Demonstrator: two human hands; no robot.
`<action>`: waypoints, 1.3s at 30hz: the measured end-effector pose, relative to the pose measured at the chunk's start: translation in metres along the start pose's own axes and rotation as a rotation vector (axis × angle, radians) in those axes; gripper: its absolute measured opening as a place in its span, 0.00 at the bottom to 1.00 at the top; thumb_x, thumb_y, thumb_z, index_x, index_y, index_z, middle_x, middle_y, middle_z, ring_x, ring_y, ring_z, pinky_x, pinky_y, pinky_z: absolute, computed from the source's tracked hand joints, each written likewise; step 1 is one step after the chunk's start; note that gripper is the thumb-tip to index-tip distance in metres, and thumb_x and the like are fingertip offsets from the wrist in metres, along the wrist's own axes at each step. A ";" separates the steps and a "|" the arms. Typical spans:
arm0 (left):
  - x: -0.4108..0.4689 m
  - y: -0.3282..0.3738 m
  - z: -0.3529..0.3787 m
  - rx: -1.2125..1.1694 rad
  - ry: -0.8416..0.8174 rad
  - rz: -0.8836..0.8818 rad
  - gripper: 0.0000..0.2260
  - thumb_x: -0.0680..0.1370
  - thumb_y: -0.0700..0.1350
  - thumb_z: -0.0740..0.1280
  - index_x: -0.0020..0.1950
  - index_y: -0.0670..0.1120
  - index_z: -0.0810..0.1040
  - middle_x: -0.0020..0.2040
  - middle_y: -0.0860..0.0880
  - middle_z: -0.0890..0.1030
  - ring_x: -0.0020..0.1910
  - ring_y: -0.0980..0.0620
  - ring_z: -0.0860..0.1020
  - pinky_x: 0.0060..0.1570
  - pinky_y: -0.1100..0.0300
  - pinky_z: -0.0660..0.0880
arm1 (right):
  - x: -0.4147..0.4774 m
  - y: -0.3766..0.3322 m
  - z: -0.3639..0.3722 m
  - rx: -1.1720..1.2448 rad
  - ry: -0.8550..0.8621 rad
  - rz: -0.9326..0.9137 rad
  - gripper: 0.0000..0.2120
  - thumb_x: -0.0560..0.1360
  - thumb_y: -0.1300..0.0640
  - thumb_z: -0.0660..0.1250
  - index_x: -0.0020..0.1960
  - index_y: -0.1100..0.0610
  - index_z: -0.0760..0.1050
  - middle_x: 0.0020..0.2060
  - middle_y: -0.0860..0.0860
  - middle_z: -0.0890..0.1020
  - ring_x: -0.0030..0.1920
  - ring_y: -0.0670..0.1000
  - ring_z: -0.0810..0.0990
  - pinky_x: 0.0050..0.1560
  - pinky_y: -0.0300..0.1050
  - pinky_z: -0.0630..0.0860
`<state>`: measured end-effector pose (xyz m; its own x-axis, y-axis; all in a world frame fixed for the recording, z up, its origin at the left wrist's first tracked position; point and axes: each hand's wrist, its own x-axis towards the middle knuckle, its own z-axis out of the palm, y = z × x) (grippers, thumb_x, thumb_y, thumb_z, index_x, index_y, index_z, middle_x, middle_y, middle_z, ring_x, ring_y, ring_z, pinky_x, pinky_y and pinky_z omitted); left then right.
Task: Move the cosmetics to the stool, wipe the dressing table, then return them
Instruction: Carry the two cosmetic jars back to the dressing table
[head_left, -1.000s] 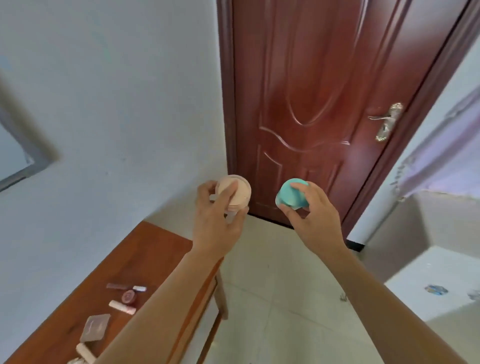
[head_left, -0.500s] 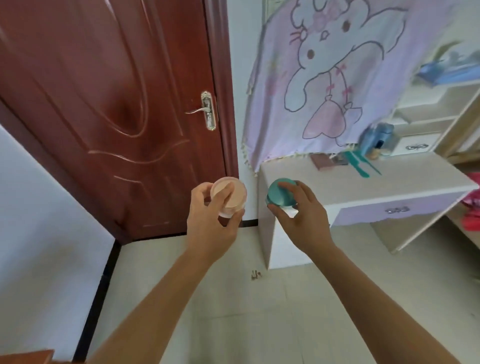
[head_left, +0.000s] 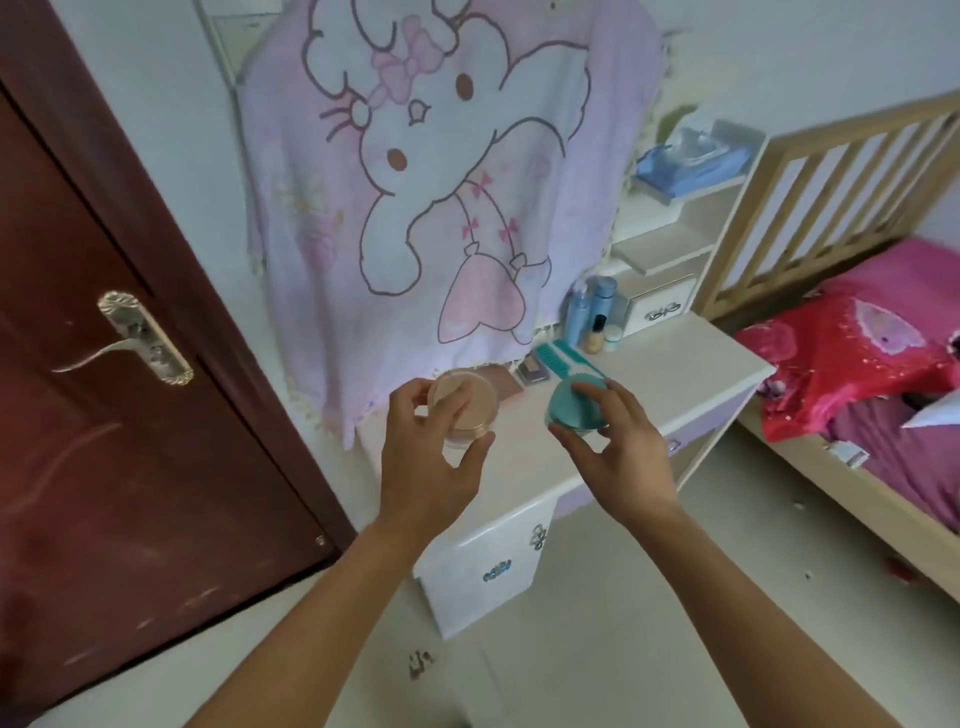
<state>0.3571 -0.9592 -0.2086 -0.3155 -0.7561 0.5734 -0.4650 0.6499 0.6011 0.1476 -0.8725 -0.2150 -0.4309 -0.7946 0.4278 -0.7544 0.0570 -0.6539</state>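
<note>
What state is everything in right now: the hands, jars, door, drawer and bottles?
Left hand: grips the peach jar.
Right hand: grips the teal jar.
Door: shut.
Small drawer: shut.
Blue bottles: upright on the dressing table.

Table (head_left: 680, 371): open room and obstructions
Front and right of top bare; bottles (head_left: 597, 306) crowd back corner, comb (head_left: 558, 358) and palette (head_left: 532, 370) lie mid-back, hanging cloth (head_left: 415, 208) drapes rear edge.

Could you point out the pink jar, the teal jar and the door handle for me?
pink jar (head_left: 478, 400): head view, on its round lid.
teal jar (head_left: 574, 402): head view, on its lid.
door handle (head_left: 148, 340): head view, on its metal backplate.
</note>
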 end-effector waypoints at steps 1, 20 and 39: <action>0.020 0.001 0.016 -0.023 -0.008 0.024 0.22 0.70 0.50 0.75 0.63 0.50 0.77 0.62 0.50 0.66 0.59 0.50 0.72 0.56 0.77 0.64 | 0.015 0.011 -0.006 -0.011 0.030 0.019 0.24 0.73 0.47 0.75 0.66 0.51 0.75 0.67 0.51 0.75 0.59 0.54 0.79 0.53 0.55 0.81; 0.183 0.086 0.355 -0.012 -0.145 -0.058 0.25 0.72 0.50 0.76 0.65 0.55 0.71 0.63 0.50 0.66 0.60 0.49 0.70 0.56 0.56 0.76 | 0.224 0.305 -0.106 -0.028 0.064 0.169 0.24 0.72 0.48 0.75 0.65 0.51 0.75 0.64 0.49 0.75 0.56 0.54 0.78 0.53 0.53 0.80; 0.206 -0.016 0.481 0.003 -0.277 -0.560 0.32 0.66 0.49 0.78 0.65 0.48 0.67 0.59 0.53 0.65 0.55 0.51 0.72 0.53 0.53 0.77 | 0.330 0.412 0.013 -0.052 -0.382 0.180 0.26 0.71 0.47 0.77 0.65 0.48 0.71 0.63 0.48 0.75 0.56 0.46 0.74 0.53 0.39 0.76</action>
<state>-0.0985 -1.1627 -0.3683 -0.2257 -0.9742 0.0061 -0.6240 0.1494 0.7670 -0.2994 -1.1190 -0.3512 -0.3515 -0.9353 0.0412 -0.7118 0.2383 -0.6607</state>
